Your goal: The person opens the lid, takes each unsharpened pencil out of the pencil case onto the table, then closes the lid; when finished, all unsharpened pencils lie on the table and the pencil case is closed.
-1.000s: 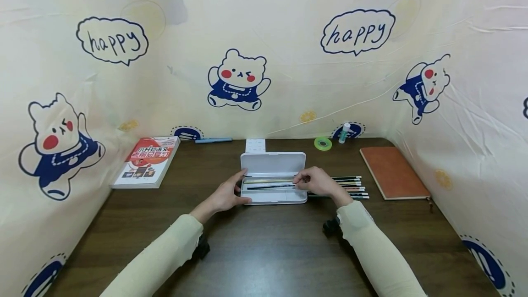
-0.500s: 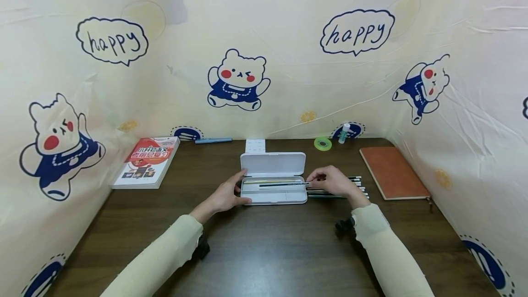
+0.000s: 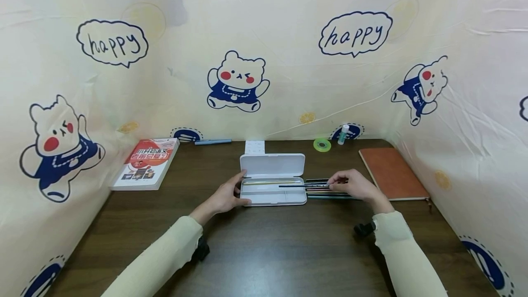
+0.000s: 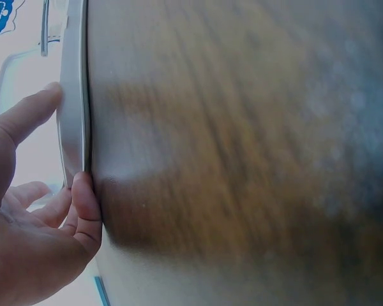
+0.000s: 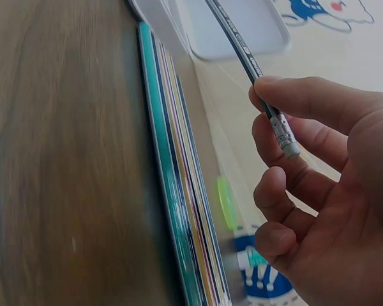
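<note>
A white pencil case (image 3: 264,199) lies on the table with its lid (image 3: 272,166) raised. My left hand (image 3: 224,196) holds its left end; in the left wrist view the thumb and fingers reach the case's side wall (image 4: 72,121). Inside, a yellowish pencil (image 3: 268,182) lies along the back. My right hand (image 3: 358,185) pinches a dark pencil (image 5: 241,52) between thumb and fingers, near its white eraser. That pencil's far end overlaps the right part of the case in the head view. Below the right hand, several pencils (image 5: 179,185) lie side by side.
A red-and-white book (image 3: 146,164) lies at the left, a brown notebook (image 3: 392,173) at the right. Along the back are a blue pen (image 3: 213,142), a white card (image 3: 255,147), a green tape roll (image 3: 322,145) and a glue stick (image 3: 343,134). Patterned cloth (image 3: 288,81) surrounds the table.
My right hand has moved right, from over the case to above the loose pencils, drawing the dark pencil along with it. The left hand has stayed on the case.
</note>
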A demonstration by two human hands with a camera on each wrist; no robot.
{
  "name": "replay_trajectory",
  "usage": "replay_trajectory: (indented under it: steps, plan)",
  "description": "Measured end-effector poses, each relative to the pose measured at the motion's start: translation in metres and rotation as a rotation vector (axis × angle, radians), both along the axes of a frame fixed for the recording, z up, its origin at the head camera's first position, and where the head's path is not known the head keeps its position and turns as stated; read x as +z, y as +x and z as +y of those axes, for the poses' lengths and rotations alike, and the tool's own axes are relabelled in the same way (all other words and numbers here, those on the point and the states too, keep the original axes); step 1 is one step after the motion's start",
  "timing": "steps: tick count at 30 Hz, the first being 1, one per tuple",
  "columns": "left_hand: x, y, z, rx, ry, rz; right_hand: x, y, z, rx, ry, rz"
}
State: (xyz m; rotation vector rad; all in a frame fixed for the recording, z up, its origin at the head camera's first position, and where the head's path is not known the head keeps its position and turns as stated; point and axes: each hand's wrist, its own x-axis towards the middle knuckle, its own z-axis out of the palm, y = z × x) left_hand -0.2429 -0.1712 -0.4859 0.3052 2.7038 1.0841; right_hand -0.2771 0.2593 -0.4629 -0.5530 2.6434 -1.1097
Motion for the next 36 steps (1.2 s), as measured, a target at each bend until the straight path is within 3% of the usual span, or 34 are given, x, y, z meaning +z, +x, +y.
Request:
replay_trajectory:
  steps: [22,36]
  plan:
    - [0.0,0.0,0.0,-0.002,-0.007,-0.001,-0.005,0.022,0.077,-0.075,0.062,0.001]
    - [-0.003,-0.002,0.0,0.007,-0.011,-0.023,-0.011,0.028,0.087,-0.068,0.129,0.009]
